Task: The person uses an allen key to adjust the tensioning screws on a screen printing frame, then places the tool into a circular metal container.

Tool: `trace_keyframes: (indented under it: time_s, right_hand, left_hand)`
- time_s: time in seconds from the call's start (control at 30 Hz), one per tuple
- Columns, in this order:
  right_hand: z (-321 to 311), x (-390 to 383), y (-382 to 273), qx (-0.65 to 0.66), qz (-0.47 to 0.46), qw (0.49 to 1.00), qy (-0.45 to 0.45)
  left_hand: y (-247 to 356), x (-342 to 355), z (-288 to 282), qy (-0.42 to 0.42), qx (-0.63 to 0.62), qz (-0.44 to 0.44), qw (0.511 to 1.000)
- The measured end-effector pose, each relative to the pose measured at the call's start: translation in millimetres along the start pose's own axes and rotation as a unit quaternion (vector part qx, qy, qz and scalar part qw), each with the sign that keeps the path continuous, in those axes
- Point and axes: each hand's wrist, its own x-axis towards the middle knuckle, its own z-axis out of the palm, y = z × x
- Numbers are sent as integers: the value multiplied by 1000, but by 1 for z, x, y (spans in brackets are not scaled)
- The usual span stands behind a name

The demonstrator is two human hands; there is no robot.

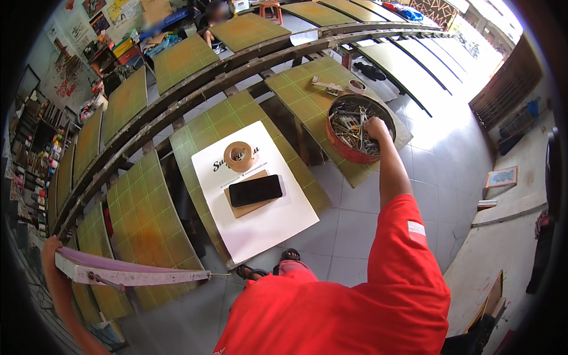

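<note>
My left hand [52,245] grips the far end of a whitish wooden screen-printing frame [142,277], held nearly edge-on with purple mesh along its top. A bolt sticks out of its side, and a thin metal rod pokes from its near end. My right hand [376,127] reaches into a round reddish tin [353,155], its fingers closed among loose tools and metal hardware [349,127]. What those fingers hold is hidden. A white printed board [266,228] lies before me, bearing a roll of brown tape [239,156] and a black phone [255,190] on a brown piece.
Slanted greenish boards with grid lines [148,219] line a long dark rail [219,80]. Beside the tin are a smaller tape roll [357,86] and a pale clamp-like piece [327,86]. A person [214,18] sits beyond the rail. Grey tiled floor [355,236] lies around my feet.
</note>
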Motion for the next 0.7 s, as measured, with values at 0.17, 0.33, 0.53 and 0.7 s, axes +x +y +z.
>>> trace_keyframes:
  time_s: [0.17, 0.33, 0.53, 0.7]
  right_hand:
    - [-19, -27, -11, 19, -10, 997, 81]
    - [-30, -49, 2, 67, -30, 987, 143]
    - [-23, -57, 8, 148, -42, 962, 224]
    - [-40, -80, -3, 218, -86, 911, 339]
  left_hand:
    - [-31, 1, 7, 43, -79, -31, 995]
    - [-35, 7, 5, 26, 103, 190, 976]
    - [21, 19, 17, 13, 117, 86, 989]
    - [17, 22, 12, -19, 107, 95, 990]
